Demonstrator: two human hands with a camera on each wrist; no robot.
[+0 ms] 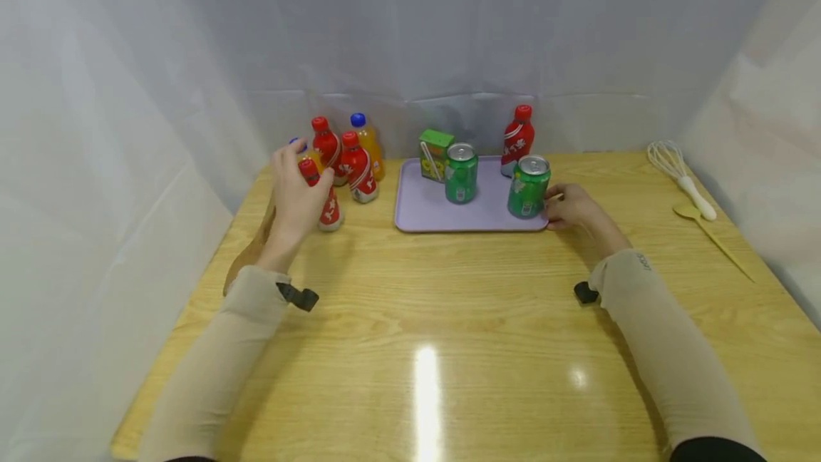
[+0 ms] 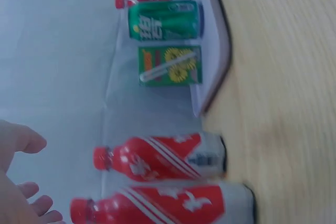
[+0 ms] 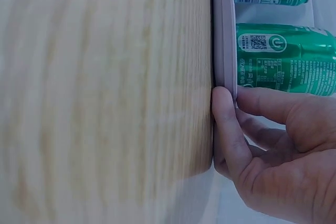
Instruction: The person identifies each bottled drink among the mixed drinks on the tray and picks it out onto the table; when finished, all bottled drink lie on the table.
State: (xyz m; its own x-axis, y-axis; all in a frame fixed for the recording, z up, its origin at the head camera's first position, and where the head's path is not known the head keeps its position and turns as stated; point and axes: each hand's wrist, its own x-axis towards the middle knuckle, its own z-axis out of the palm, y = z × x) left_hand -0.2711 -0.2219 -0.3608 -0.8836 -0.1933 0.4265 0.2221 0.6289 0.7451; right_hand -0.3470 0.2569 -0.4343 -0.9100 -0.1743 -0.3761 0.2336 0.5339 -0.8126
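Observation:
My left hand (image 1: 296,194) is at the left with thumb and fingers spread, beside the nearest red bottle (image 1: 331,214). In the left wrist view, a gap shows between the fingers (image 2: 42,203) and the red bottles (image 2: 163,156). At the right, my right hand (image 1: 573,207) pinches the front right corner of a light purple tray (image 1: 449,218), thumb and forefinger at its rim. A green can (image 1: 528,194) stands on the tray close to those fingers. Also on the tray are another green can (image 1: 461,175), a green juice carton (image 1: 435,148) with a straw, and a red bottle (image 1: 517,140).
Two more red bottles (image 1: 360,173) stand left of the tray, with orange drink bottles (image 1: 368,145) capped in blue behind. A brown object (image 1: 246,259) is partly hidden by my left wrist. A whisk (image 1: 695,197) and a yellowish spoon (image 1: 715,241) lie at the right.

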